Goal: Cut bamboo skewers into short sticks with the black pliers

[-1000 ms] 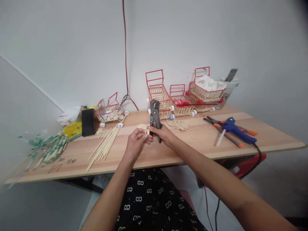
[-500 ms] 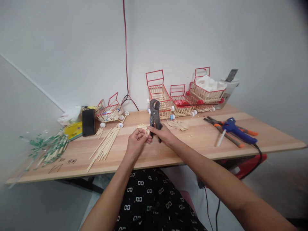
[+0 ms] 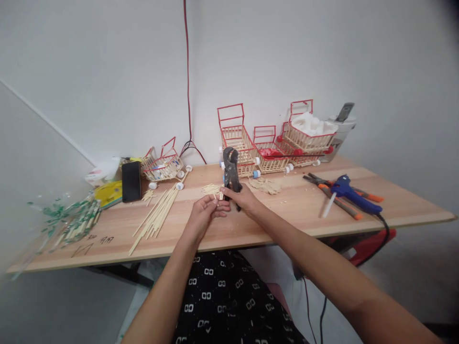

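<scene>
My right hand (image 3: 244, 197) is closed around the handles of a black hand cutter (image 3: 231, 167), whose head points up and away from me. Just left of it, my left hand (image 3: 202, 214) pinches a short wooden stick (image 3: 215, 196) between thumb and forefinger, its other fingers stretched toward the cutter. Another short pale piece stands by my right thumb; whether the hand grips it I cannot tell. A small pile of cut sticks (image 3: 211, 189) lies on the table just behind my left hand.
Long sticks (image 3: 158, 217) lie left of my hands, near a phone (image 3: 131, 181) and a small stick cart (image 3: 165, 168). More carts with red handles (image 3: 238, 138) stand along the wall. Pliers (image 3: 339, 200) and a blue glue gun (image 3: 355, 195) lie on the right of the table (image 3: 287, 220).
My left hand has shifted slightly left, and its lower fingers have straightened. The short stick in its pinch shows more plainly apart from the cutter. My right hand has hardly moved.
</scene>
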Motion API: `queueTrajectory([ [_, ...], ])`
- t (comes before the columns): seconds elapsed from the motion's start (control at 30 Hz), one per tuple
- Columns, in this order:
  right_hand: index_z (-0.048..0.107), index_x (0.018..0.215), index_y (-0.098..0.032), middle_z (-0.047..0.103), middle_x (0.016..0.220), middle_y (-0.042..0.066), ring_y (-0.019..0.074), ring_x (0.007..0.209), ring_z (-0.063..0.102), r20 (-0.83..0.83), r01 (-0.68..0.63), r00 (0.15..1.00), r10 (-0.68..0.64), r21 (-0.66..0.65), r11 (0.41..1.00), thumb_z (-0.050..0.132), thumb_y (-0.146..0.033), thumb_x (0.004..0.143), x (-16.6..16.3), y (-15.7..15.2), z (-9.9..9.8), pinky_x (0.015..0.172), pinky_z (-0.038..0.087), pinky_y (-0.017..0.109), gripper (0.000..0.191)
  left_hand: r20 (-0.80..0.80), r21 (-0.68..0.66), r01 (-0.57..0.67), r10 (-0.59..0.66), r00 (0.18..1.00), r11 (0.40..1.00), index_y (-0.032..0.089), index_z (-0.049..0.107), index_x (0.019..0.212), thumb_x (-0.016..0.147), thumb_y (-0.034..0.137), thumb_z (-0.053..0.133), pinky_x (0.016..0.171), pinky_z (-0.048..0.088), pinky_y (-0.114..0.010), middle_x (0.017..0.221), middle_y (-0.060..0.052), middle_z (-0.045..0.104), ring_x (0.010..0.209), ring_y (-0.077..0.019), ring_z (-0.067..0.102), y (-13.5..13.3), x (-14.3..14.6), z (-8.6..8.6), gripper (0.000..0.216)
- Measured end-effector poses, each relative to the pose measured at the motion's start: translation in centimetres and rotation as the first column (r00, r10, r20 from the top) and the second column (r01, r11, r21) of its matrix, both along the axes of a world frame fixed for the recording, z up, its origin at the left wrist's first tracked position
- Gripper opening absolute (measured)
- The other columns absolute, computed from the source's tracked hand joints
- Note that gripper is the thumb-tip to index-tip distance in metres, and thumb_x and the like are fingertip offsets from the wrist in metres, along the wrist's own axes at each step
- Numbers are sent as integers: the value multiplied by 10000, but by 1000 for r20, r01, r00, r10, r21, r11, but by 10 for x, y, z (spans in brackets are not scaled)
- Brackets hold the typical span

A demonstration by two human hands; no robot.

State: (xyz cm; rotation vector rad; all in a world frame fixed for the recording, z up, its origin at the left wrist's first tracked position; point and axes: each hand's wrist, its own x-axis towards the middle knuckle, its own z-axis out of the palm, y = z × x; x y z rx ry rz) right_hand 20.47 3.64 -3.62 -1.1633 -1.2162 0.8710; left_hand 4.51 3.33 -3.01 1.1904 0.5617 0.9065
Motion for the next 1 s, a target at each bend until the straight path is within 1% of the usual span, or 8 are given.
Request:
queueTrajectory([
  [0.07, 542, 604, -172, 556, 577, -4, 123, 551, 494, 8, 4, 1000, -4, 3, 1000, 685, -506, 652, 0, -1, 1, 530, 396, 247, 366, 7, 9, 10, -10, 1000, 1000, 112, 586, 898, 748, 321, 730, 647, 529, -268, 872, -120, 722, 727, -169, 680, -1, 0, 0, 295],
  [0.17, 536, 604, -173, 545, 571, -6, 121, 543, 484, 30, 1, 1000, -2, 2, 1000, 682, -513, 660, 1, -2, 2, 523, 390, 247, 374, -3, 18, 21, -21, 1000, 1000, 111, 597, 908, 734, 295, 745, 591, 500, -231, 885, -105, 717, 658, -123, 640, -1, -1, 0, 293],
  [0.27, 534, 604, -174, 545, 565, -2, 122, 535, 486, 56, -8, 998, 8, -4, 1000, 668, -520, 672, 0, -4, 2, 522, 391, 247, 378, -25, 12, 34, -33, 999, 999, 98, 606, 853, 741, 309, 739, 506, 447, -192, 771, -77, 701, 554, -83, 577, -2, -2, 2, 273],
  [0.33, 528, 602, -176, 539, 557, -4, 120, 527, 480, 75, -8, 997, 8, -6, 1000, 661, -523, 678, 0, -5, 2, 514, 383, 243, 379, -38, -3, 36, -36, 999, 999, 92, 608, 821, 746, 332, 732, 481, 433, -188, 723, -72, 692, 525, -80, 562, -2, -2, 3, 280],
  [0.53, 499, 609, -179, 481, 563, -26, 107, 538, 429, 123, 6, 992, -10, 32, 999, 654, -506, 692, -3, -8, 3, 509, 354, 236, 371, -44, -23, -26, 25, 999, 999, 93, 616, 839, 702, 362, 770, 522, 484, -214, 838, -114, 720, 576, -109, 617, 0, -1, 0, 338],
  [0.77, 511, 635, -177, 494, 579, -20, 113, 548, 439, 106, 2, 994, -6, 37, 999, 644, -513, 695, -6, -9, 4, 516, 365, 242, 366, 10, -91, 11, -10, 1000, 996, 88, 613, 868, 725, 443, 739, 506, 476, -205, 844, -138, 726, 564, -109, 618, 1, -1, 2, 403],
  [0.87, 512, 630, -176, 488, 568, -22, 110, 532, 433, 86, 0, 996, -2, 25, 1000, 650, -528, 692, -6, -8, 3, 500, 359, 239, 383, 26, -96, 35, -32, 999, 995, 88, 619, 869, 733, 418, 741, 499, 461, -188, 855, -135, 726, 564, -96, 605, 0, -3, 3, 377],
  [1.0, 519, 638, -174, 487, 569, -20, 107, 522, 428, 81, -3, 997, 4, -6, 1000, 649, -556, 705, -4, -7, 0, 470, 345, 229, 409, 5, -60, 59, -59, 998, 996, 97, 625, 868, 721, 342, 765, 494, 443, -174, 885, -122, 724, 568, -81, 593, 1, -4, 2, 318],
])
